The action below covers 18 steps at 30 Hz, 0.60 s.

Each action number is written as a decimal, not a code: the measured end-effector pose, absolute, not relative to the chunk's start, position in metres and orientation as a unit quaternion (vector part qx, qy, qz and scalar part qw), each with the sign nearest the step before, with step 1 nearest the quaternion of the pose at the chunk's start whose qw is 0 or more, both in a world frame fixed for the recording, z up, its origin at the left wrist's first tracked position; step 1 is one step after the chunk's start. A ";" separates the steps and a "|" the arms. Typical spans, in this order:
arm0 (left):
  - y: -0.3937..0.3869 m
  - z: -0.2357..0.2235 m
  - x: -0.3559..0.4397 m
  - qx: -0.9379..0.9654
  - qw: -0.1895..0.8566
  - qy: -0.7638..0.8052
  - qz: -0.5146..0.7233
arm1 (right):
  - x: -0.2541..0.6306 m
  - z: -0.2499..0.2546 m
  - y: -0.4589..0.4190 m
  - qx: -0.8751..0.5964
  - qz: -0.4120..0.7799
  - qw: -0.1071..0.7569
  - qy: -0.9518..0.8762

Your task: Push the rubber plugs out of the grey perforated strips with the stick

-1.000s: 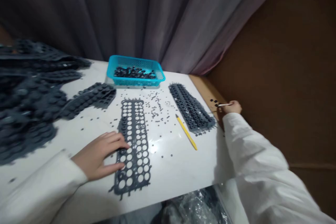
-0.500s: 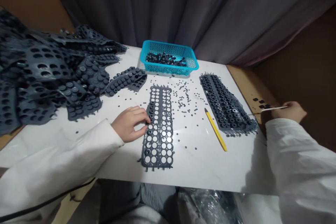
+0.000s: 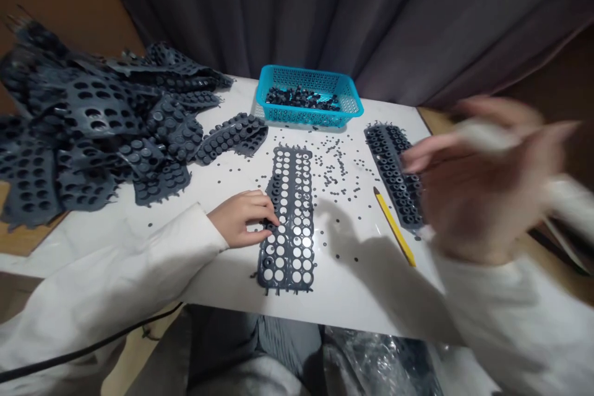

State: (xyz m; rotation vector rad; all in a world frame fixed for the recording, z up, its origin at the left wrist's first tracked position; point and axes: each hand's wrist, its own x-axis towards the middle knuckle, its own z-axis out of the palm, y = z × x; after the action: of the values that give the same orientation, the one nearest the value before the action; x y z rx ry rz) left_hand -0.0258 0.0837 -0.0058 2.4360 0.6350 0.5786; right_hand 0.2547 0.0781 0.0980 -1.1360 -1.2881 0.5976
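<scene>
- Perforated sheet [image 3: 290,216]: dark grey and rubbery-looking, it is lying flat on the white tabletop [image 3: 343,300] before the person, showing paired columns of round holes on either side of a solid central band.
- Its ends are bearing short, ragged prongs; a few black rings [image 3: 275,189] are sitting along its left column, while white is showing through most other holes.
- Left hand [image 3: 245,218]: the thumb and bent fingertips are resting close to each other at the sheet's left edge; one cannot tell whether they are pinching a piece.
- Right hand [image 3: 487,192]: strongly blurred, it is hanging above the table's right side; its grip cannot be told.
- Second sheet [image 3: 394,179]: filled with rings, it is lying partly behind the right hand.
- Yellow tool [image 3: 396,229]: dark-tipped, it is slanting between the two sheets.
- Blue basket [image 3: 306,116]: it is holding small black parts [image 3: 301,98].
- Tiny dark discs [image 3: 336,167] are lying scattered below the basket.
</scene>
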 end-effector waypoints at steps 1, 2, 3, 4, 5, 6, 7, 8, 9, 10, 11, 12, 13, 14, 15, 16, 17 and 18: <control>0.083 -0.006 -0.026 0.906 0.276 0.233 0.219 | 0.224 0.082 0.065 -0.430 0.399 0.597 -0.547; 0.083 -0.006 -0.026 0.907 0.275 0.231 0.222 | 0.198 0.064 0.053 -0.393 0.495 0.573 -0.522; 0.083 -0.006 -0.026 0.907 0.274 0.229 0.224 | 0.178 0.045 0.045 -0.378 0.547 0.554 -0.501; 0.083 -0.006 -0.027 0.907 0.273 0.228 0.228 | 0.164 0.026 0.041 -0.370 0.566 0.548 -0.492; 0.082 -0.006 -0.027 0.906 0.273 0.226 0.232 | 0.156 0.010 0.039 -0.375 0.579 0.533 -0.490; 0.082 -0.007 -0.027 0.905 0.273 0.225 0.237 | 0.154 -0.003 0.038 -0.391 0.576 0.517 -0.498; 0.082 -0.007 -0.027 0.904 0.274 0.225 0.241 | 0.155 -0.011 0.039 -0.409 0.563 0.495 -0.520; 0.082 -0.007 -0.027 0.902 0.274 0.226 0.244 | 0.157 -0.016 0.040 -0.428 0.545 0.471 -0.546; 0.082 -0.008 -0.027 0.902 0.273 0.227 0.246 | 0.161 -0.019 0.041 -0.444 0.525 0.452 -0.567; 0.081 -0.008 -0.027 0.901 0.272 0.230 0.247 | 0.164 -0.019 0.042 -0.456 0.509 0.440 -0.582; 0.081 -0.009 -0.027 0.901 0.270 0.233 0.247 | 0.166 -0.018 0.041 -0.464 0.499 0.437 -0.587; 0.081 -0.009 -0.027 0.900 0.269 0.237 0.248 | 0.167 -0.017 0.040 -0.469 0.496 0.444 -0.580; 0.080 -0.009 -0.027 0.899 0.270 0.240 0.248 | 0.167 -0.016 0.039 -0.470 0.498 0.457 -0.568; 0.080 -0.010 -0.027 0.897 0.272 0.244 0.249 | 0.167 -0.015 0.037 -0.470 0.500 0.469 -0.556; 0.080 -0.010 -0.027 0.895 0.275 0.248 0.249 | 0.166 -0.015 0.036 -0.470 0.500 0.477 -0.550; 0.079 -0.010 -0.027 0.893 0.276 0.252 0.249 | 0.165 -0.015 0.035 -0.472 0.496 0.478 -0.550; 0.079 -0.010 -0.027 0.892 0.277 0.255 0.249 | 0.164 -0.015 0.034 -0.475 0.488 0.475 -0.558; 0.079 -0.010 -0.027 0.892 0.277 0.257 0.248 | 0.163 -0.014 0.033 -0.479 0.476 0.465 -0.572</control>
State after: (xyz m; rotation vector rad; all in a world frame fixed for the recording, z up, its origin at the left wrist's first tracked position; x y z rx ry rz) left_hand -0.0266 0.0788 -0.0099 2.3951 0.6898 0.6667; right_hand 0.1631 0.0335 -0.0145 -1.1775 -1.4059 1.1700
